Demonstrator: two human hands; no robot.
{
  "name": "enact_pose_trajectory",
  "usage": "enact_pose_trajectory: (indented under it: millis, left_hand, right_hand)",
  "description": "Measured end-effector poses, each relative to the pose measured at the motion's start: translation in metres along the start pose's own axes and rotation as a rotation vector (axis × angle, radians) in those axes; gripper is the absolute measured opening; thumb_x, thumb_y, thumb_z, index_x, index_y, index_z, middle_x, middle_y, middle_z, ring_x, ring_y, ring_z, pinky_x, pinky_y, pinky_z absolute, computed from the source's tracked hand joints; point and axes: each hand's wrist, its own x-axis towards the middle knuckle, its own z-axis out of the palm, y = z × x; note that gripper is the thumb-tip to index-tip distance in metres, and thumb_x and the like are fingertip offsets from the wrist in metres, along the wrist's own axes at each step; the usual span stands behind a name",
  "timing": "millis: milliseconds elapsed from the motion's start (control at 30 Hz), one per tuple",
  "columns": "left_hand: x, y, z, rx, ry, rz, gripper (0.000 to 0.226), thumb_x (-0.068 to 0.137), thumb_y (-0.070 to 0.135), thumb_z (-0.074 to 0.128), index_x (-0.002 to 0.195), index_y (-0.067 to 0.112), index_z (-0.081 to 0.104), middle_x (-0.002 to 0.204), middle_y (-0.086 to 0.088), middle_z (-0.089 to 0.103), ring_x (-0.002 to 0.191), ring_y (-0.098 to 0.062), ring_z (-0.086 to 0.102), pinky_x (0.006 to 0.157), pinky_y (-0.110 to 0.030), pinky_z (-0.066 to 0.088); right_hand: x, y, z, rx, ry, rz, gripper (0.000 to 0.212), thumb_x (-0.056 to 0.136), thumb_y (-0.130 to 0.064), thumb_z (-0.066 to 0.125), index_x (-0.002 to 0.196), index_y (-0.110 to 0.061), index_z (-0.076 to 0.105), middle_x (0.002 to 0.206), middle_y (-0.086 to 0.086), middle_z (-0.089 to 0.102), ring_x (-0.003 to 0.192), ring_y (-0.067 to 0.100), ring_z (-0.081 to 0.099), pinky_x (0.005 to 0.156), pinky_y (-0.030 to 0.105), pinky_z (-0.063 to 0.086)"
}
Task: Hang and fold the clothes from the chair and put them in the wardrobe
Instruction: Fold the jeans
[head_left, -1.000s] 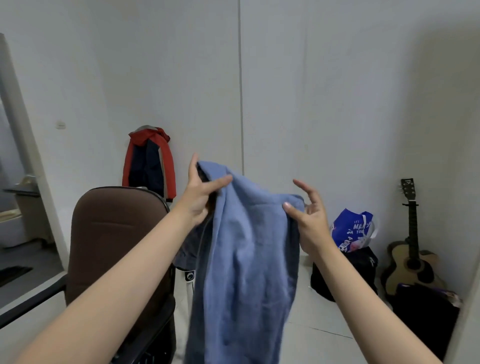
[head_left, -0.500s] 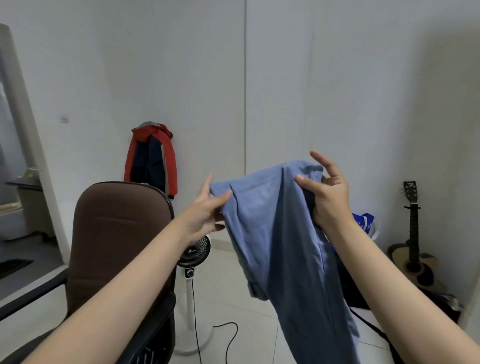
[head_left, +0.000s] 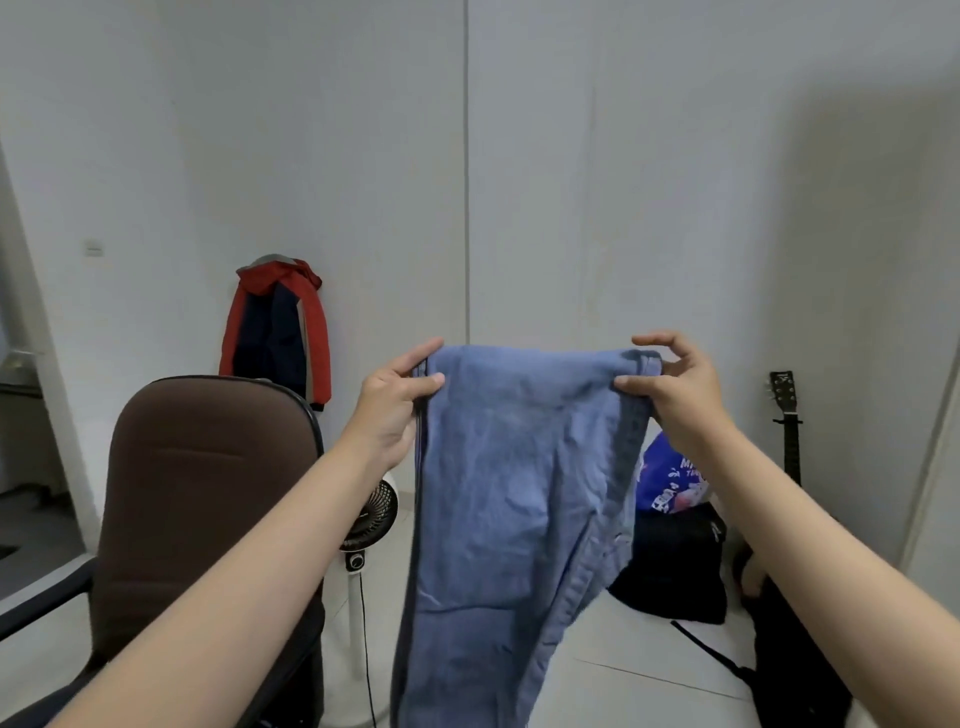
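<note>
The brown chair (head_left: 208, 499) is the largest thing here and serves as the landmark; its seat is hidden below the frame edge, so what lies on it cannot be told. To the chair's right, in the air before the person, hang the blue trousers (head_left: 514, 499), spread flat by the top edge and falling past the bottom of the frame. Further right of the chair, on the floor by the wall, sits a black bag (head_left: 675, 566) with a blue plastic bag (head_left: 670, 478) resting on its top; the contents of both are not visible. A guitar (head_left: 787, 426) leans on the wall beyond them. Behind the chair a red and navy jacket (head_left: 280, 332) hangs on the wall, and a small white fan (head_left: 371, 514) stands just beside the chair's right edge.

The left hand (head_left: 397, 410) pinches the trousers' left top corner between thumb and fingers. The right hand (head_left: 675, 389) pinches the right top corner.

Half a second ago the cloth was bunched and tilted, right hand higher; now both hands are level and wider apart.
</note>
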Motion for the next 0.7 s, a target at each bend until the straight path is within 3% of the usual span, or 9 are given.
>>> enact_pose_trajectory:
  millis: [67, 133, 233, 333, 433, 467, 533, 600, 700]
  left_hand:
    - [0.0, 0.008, 0.007, -0.038, -0.026, 0.015, 0.045, 0.083, -0.019, 0.048, 0.119, 0.005, 0.06, 0.089, -0.004, 0.07, 0.076, -0.01, 0.069, 0.066, -0.017, 0.054]
    - [0.001, 0.013, 0.015, -0.054, -0.033, 0.034, 0.045, 0.083, -0.018, 0.048, 0.118, 0.008, 0.059, 0.088, -0.004, 0.07, 0.077, -0.01, 0.069, 0.067, -0.018, 0.054]
    - [0.001, 0.015, 0.02, -0.081, 0.012, 0.039, 0.049, 0.083, -0.018, 0.048, 0.123, 0.01, 0.056, 0.095, -0.007, 0.067, 0.082, -0.014, 0.066, 0.069, -0.019, 0.056]
    - [-0.001, 0.006, 0.01, -0.046, 0.038, 0.019, 0.056, 0.082, -0.018, 0.05, 0.127, 0.016, 0.054, 0.106, -0.008, 0.065, 0.093, -0.017, 0.065, 0.074, -0.023, 0.056]
    - [-0.005, 0.004, 0.001, 0.058, 0.029, 0.041, 0.058, 0.077, -0.022, 0.053, 0.122, 0.015, 0.058, 0.111, -0.007, 0.063, 0.101, -0.019, 0.062, 0.081, -0.024, 0.055]
    - [-0.005, 0.007, 0.0, 0.08, 0.041, 0.054, 0.056, 0.075, -0.025, 0.053, 0.118, 0.01, 0.061, 0.105, -0.004, 0.066, 0.096, -0.017, 0.063, 0.079, -0.021, 0.056]
    - [-0.006, 0.014, -0.001, 0.093, 0.08, 0.049, 0.046, 0.073, -0.028, 0.05, 0.101, 0.004, 0.066, 0.081, 0.002, 0.072, 0.084, -0.014, 0.063, 0.072, -0.017, 0.056]
    - [-0.009, 0.018, -0.004, 0.092, 0.108, 0.018, 0.04, 0.075, -0.027, 0.05, 0.089, 0.006, 0.067, 0.07, 0.0, 0.07, 0.077, -0.015, 0.063, 0.069, -0.018, 0.056]
    - [-0.018, 0.019, -0.014, 0.107, 0.01, -0.04, 0.038, 0.081, -0.019, 0.051, 0.096, 0.012, 0.066, 0.072, 0.0, 0.071, 0.068, -0.013, 0.067, 0.062, -0.022, 0.057]
  right_hand:
    - [-0.002, 0.0, 0.002, 0.195, 0.074, 0.047, 0.042, 0.074, 0.014, 0.067, 0.094, -0.022, 0.062, 0.07, 0.008, 0.066, 0.06, 0.017, 0.064, 0.055, 0.026, 0.054]
    - [-0.009, 0.01, 0.011, 0.312, 0.079, 0.076, 0.043, 0.082, 0.001, 0.066, 0.113, -0.027, 0.057, 0.095, 0.003, 0.067, 0.078, 0.013, 0.065, 0.065, 0.024, 0.055]
    - [-0.024, 0.034, 0.018, 0.064, -0.045, 0.038, 0.071, 0.078, -0.007, 0.074, 0.133, -0.037, 0.042, 0.135, -0.003, 0.048, 0.107, 0.007, 0.059, 0.086, 0.022, 0.052]
    - [-0.026, 0.034, 0.018, -0.053, -0.052, -0.007, 0.08, 0.071, -0.006, 0.081, 0.132, -0.042, 0.044, 0.138, -0.006, 0.046, 0.121, 0.01, 0.051, 0.101, 0.031, 0.045]
    - [-0.022, 0.024, 0.023, 0.126, 0.052, 0.076, 0.058, 0.077, -0.009, 0.076, 0.122, -0.038, 0.053, 0.114, 0.017, 0.059, 0.091, 0.021, 0.064, 0.074, 0.029, 0.057]
    - [-0.022, 0.023, 0.027, 0.18, 0.052, 0.097, 0.05, 0.08, -0.01, 0.074, 0.119, -0.035, 0.056, 0.101, 0.017, 0.063, 0.081, 0.021, 0.064, 0.067, 0.028, 0.057]
    - [-0.022, 0.023, 0.033, 0.218, 0.011, 0.123, 0.037, 0.084, -0.008, 0.069, 0.112, -0.029, 0.061, 0.083, 0.011, 0.065, 0.074, 0.021, 0.064, 0.067, 0.03, 0.056]
    - [-0.023, 0.018, 0.038, 0.234, -0.023, 0.145, 0.035, 0.081, -0.003, 0.069, 0.107, -0.026, 0.063, 0.082, 0.01, 0.066, 0.073, 0.021, 0.065, 0.066, 0.029, 0.057]
    - [-0.023, 0.007, 0.042, 0.319, -0.058, 0.143, 0.046, 0.075, 0.006, 0.07, 0.105, -0.027, 0.063, 0.089, 0.009, 0.065, 0.07, 0.017, 0.066, 0.06, 0.025, 0.054]
